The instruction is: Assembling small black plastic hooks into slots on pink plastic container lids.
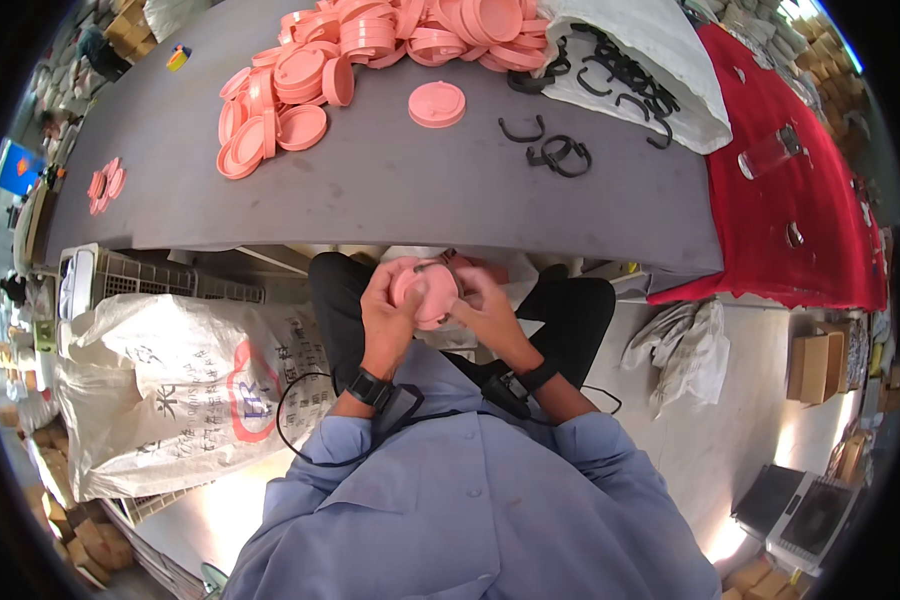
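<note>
Above my lap, just off the table's front edge, a round pink plastic lid [436, 298] is held between my two hands. My left hand [388, 312] grips its left side, thumb on the face. The fingers of my right hand [490, 318] close on its right edge and are a little blurred. Small dark bits show at the lid's rim, perhaps parts of a black handle. On the grey table [370, 200] lies a single pink lid [436, 104], beside a large heap of pink lids [300, 70]. Loose black curved handles [560, 157] rest to the right.
A white sack [705, 100] spills more black handles at the back right. Red cloth [790, 230] bears a clear glass [770, 152]. Small pink pieces [106, 186] lie at the table's left. A large woven sack [190, 390] stands at left by a crate [120, 275]. Dark cable loops near my wrists.
</note>
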The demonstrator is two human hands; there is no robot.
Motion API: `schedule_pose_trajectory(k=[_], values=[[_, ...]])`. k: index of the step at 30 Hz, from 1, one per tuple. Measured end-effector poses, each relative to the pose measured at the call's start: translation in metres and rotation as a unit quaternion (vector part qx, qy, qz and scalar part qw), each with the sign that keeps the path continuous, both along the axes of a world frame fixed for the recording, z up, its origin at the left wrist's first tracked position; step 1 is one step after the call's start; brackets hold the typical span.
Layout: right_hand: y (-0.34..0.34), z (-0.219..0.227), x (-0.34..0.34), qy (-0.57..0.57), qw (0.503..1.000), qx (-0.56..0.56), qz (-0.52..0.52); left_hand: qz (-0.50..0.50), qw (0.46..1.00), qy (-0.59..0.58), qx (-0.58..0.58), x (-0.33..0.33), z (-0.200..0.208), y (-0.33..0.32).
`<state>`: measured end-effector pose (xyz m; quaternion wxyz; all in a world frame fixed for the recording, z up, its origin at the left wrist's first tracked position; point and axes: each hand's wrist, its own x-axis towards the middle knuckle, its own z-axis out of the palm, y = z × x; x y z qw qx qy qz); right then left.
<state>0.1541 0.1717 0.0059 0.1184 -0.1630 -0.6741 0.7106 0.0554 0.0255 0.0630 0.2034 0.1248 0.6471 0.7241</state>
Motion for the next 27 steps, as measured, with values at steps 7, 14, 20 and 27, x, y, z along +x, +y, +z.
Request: schedule_pose_trajectory(k=[7, 14, 20, 27], values=[[-0.028, -0.031, 0.002, -0.062, 0.957, 0.281, -0.027, -0.051, 0.995, 0.035, -0.077, 0.015, -0.080, -0.018], [-0.038, 0.021, 0.002, 0.002, 0.958, 0.286, 0.001, -0.041, 0.954, 0.088, -0.282, -0.012, -0.107, -0.018], [-0.002, -0.029, -0.005, -0.099, 0.928, 0.352, -0.065, -0.071, 0.993, -0.071, -0.064, -0.004, -0.087, 0.004], [-0.032, -0.037, -0.003, -0.172, 0.893, 0.415, 0.013, -0.065, 0.986, -0.008, -0.154, 0.004, -0.142, 0.008]])
